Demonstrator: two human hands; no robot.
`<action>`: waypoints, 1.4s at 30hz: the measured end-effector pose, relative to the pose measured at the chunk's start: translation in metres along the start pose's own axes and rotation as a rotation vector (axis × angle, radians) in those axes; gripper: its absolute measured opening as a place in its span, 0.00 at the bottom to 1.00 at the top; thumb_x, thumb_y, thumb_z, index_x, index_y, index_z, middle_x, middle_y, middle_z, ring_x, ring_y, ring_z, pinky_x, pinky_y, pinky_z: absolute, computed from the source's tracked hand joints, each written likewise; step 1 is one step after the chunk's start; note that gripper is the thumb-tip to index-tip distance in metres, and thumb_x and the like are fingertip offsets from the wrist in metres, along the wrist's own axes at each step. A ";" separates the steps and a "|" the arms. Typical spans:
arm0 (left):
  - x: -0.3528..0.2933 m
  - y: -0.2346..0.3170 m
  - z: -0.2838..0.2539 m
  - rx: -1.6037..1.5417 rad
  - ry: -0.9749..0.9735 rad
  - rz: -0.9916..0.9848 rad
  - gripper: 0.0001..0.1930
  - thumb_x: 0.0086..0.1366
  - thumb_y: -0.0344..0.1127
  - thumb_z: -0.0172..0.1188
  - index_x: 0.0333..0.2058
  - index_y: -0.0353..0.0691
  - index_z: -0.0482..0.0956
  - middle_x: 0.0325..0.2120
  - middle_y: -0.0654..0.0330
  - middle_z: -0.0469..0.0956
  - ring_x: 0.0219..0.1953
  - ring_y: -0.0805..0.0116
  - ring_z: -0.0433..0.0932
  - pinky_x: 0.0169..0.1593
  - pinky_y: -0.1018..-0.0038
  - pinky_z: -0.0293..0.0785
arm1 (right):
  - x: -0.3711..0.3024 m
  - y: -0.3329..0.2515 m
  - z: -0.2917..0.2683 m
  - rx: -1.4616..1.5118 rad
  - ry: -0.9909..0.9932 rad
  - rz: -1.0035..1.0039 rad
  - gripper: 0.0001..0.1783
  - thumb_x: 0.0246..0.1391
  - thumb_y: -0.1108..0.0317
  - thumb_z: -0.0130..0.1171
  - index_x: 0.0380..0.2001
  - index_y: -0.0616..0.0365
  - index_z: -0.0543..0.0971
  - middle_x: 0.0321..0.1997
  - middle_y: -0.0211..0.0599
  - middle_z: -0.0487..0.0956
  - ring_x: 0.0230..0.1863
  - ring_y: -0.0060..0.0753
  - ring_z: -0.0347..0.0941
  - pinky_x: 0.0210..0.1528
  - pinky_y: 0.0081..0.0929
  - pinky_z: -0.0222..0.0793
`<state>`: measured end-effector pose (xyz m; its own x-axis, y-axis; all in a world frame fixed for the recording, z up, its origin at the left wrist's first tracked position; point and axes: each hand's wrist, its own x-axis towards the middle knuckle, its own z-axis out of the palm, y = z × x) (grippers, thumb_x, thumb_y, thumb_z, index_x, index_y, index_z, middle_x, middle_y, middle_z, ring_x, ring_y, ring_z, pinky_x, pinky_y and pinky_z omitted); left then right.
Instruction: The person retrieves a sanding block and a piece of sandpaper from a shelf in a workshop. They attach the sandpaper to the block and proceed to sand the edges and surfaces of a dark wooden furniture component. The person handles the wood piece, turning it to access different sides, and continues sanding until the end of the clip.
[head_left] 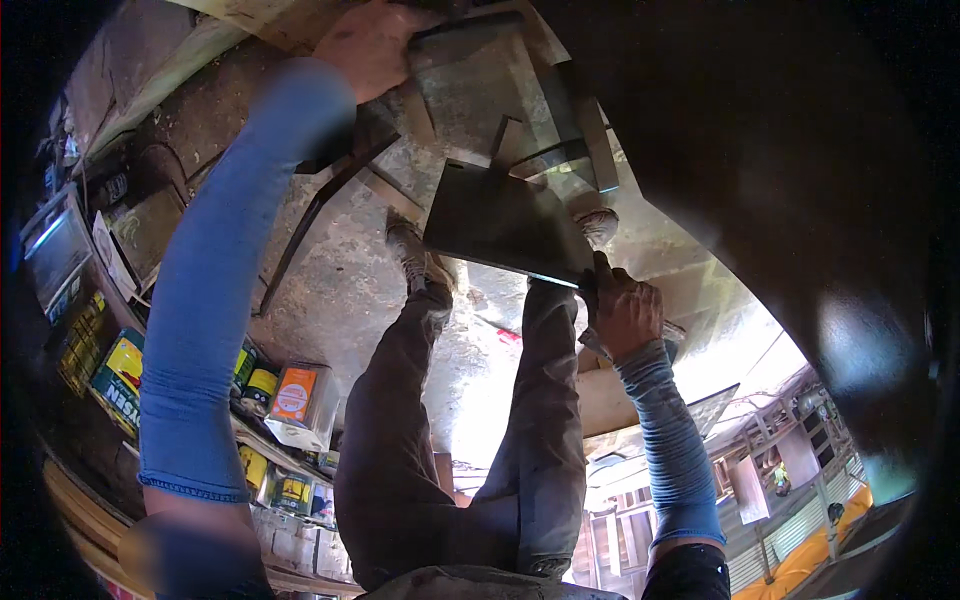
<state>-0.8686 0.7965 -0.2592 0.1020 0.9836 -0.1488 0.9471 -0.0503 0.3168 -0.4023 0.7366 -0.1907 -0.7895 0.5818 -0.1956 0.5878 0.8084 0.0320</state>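
My right hand (pixel 628 312) is closed on the near right corner of a dark, flat rectangular panel (pixel 505 220). The panel is tilted above the floor, between my shoes, and its near edge catches the light. Farther off, at the top left, my left hand (pixel 372 45) reaches to the upper corner of a dark-edged frame (pixel 465 32). Its fingers are dim and partly hidden there, so I cannot make out their grip. Beyond the panel, a curved dark strip (pixel 550 158) and narrow upright pieces (pixel 603 150) show beside the frame.
A worn, stained floor (pixel 335 250) lies below. Shelves at the left carry several paint cans (pixel 120 375) and an orange-and-white box (pixel 297 402). A long dark strip (pixel 315 215) slants near my left forearm. A big dark shape (pixel 800 200) blocks the right side. Boards (pixel 620 400) lie behind my right arm.
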 end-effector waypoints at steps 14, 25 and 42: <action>-0.033 0.012 -0.040 0.539 -0.403 0.047 0.30 0.68 0.49 0.53 0.66 0.46 0.64 0.53 0.51 0.75 0.56 0.48 0.73 0.61 0.55 0.69 | 0.027 -0.059 0.005 0.187 -0.226 -0.118 0.21 0.52 0.57 0.59 0.46 0.58 0.78 0.30 0.43 0.80 0.26 0.44 0.77 0.31 0.43 0.70; -0.049 0.034 -0.111 0.205 -0.537 -0.114 0.30 0.55 0.38 0.64 0.57 0.35 0.71 0.47 0.45 0.75 0.51 0.46 0.74 0.53 0.53 0.73 | -0.027 -0.036 0.001 0.269 -0.251 -0.153 0.39 0.51 0.57 0.58 0.65 0.62 0.66 0.56 0.60 0.76 0.35 0.43 0.76 0.41 0.41 0.70; -0.041 0.006 -0.078 0.284 -0.160 0.027 0.22 0.51 0.39 0.64 0.46 0.39 0.78 0.37 0.48 0.79 0.42 0.45 0.77 0.50 0.56 0.74 | -0.047 -0.051 0.027 0.297 -0.278 -0.036 0.30 0.50 0.58 0.57 0.56 0.62 0.75 0.47 0.56 0.79 0.41 0.47 0.76 0.44 0.44 0.70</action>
<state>-0.8912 0.7695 -0.1783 0.1536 0.9427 -0.2960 0.9881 -0.1447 0.0518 -0.3900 0.6655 -0.2091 -0.7565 0.4740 -0.4506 0.6181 0.7432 -0.2560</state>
